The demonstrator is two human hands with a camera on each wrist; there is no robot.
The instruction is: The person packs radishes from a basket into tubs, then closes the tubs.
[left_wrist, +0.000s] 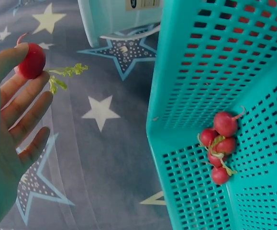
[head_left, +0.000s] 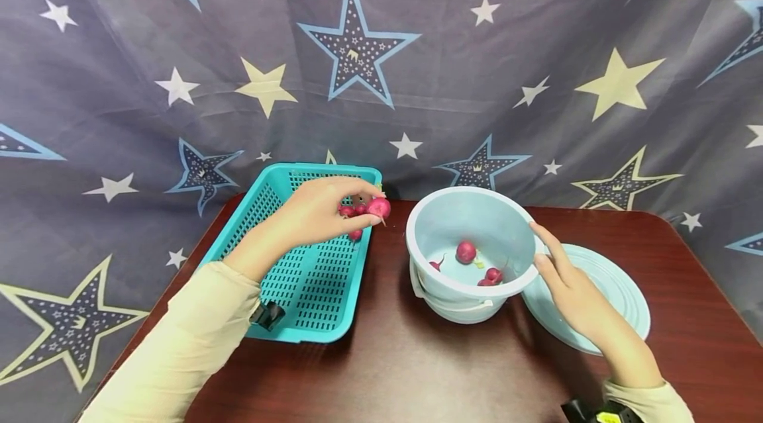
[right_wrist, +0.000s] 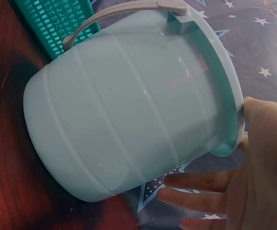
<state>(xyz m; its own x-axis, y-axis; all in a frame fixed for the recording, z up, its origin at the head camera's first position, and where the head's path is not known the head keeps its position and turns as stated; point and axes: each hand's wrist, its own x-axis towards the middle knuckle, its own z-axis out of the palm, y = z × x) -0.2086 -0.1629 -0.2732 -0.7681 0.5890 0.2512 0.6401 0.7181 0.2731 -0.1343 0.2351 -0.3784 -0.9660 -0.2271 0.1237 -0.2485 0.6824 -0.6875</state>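
Observation:
Between the thumb and fingertips of my left hand (head_left: 322, 208) is a red radish (head_left: 379, 208), held over the right side of a teal basket (head_left: 352, 317). Its short green leaves (left_wrist: 71, 70) show in the left wrist view. Several more radishes (left_wrist: 224, 123) lie together in one end of the basket. My right hand (head_left: 572, 290) pinches the right rim of a pale blue bucket (head_left: 456, 300), its other fingers spread beside the outer wall in the right wrist view. On the bucket's floor lie several radishes (head_left: 466, 251).
A round pale blue lid (head_left: 620, 277) lies on the dark red wooden table (head_left: 393, 370), right of the bucket and partly under my right hand. The bucket's handle (right_wrist: 128, 7) hangs down on its side. A grey star-patterned cloth (head_left: 381, 132) rises behind the table.

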